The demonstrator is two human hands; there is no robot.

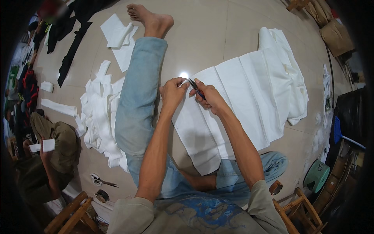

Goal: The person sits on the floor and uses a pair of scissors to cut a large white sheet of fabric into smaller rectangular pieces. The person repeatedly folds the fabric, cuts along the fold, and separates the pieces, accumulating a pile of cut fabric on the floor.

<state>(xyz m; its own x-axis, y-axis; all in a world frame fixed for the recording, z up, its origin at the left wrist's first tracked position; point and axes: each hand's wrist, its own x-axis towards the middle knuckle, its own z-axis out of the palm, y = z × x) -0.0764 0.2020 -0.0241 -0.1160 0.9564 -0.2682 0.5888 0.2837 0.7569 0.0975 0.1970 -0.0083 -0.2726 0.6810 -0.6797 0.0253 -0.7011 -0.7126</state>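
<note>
Head view, itemised from largest to smallest.

Tiled floor (218, 31): pale, glossy, a ceiling light reflected on it; it serves as the work surface. Clutter is seen along the room's edges: dark garments at upper left, boxes and bags at upper right, wooden stools (300, 206) at the lower edge.

White cloth (249, 105): a large folded sheet is spread flat on the floor to the right of the outstretched jeans leg (138, 101), bunched at its far end. It is judged light, limp and soft, not fragile, likely to shift or wrinkle if pulled; it is best taken by its near edge, pinched flat close to the blades.

Pile of white strips (99, 117): heaped on the floor left of the leg, with loose pieces farther off.

Second person (50, 156): seated at lower left, a white scrap held in one hand.

Left hand (172, 91): its grip is closed, the cloth's upper left edge pinched.

Right hand (206, 96): its grip is clamped on the scissors, just beside the left hand.

Scissors (196, 89): small, dark-handled, blades at the cloth's edge.

Spare scissors (102, 181): lying on the floor at lower left.
</note>
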